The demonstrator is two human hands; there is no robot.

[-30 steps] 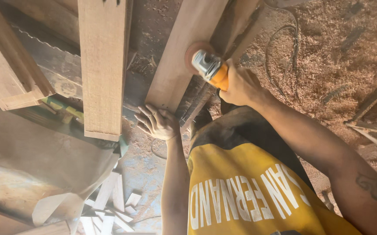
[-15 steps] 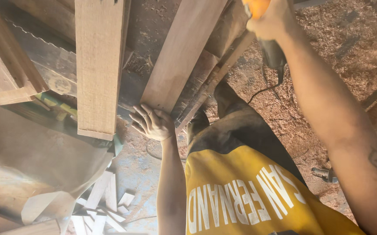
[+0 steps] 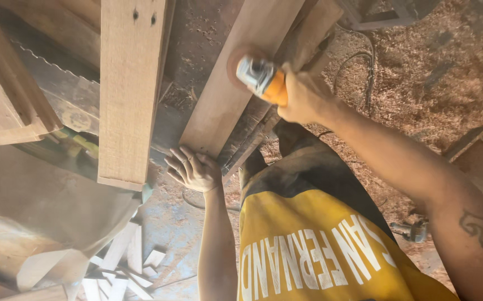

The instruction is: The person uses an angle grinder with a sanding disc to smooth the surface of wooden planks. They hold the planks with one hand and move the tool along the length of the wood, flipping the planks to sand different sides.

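Right hand (image 3: 304, 96) has its grip wrapped around the orange-and-grey handheld power sander (image 3: 262, 78), round disc end down on the pale angled wooden plank (image 3: 236, 83), about mid-length, right of centre and far from the torso. Half a second ago that hand was up at the top edge of view with the tool lifted off the plank; now it's back down with the disc on the wood, close to where it sat a second ago. Left hand (image 3: 193, 169) holds nothing: open, fingers spread, palm pressing on the near end of the same plank, and it hasn't moved across the frames. Can't tell whether the disc is spinning. Left of it, a second wide pale wooden board (image 3: 130, 95) with two dark holes near its far end lies roughly parallel, apart from the sanded plank. A dark power cord (image 3: 358, 72) runs across the sawdust-covered floor (image 3: 431, 72) on the far right. Small offcut wood pieces (image 3: 124, 267) are piled near left on the floor. The person's yellow shirt (image 3: 319, 256) fills the near centre.
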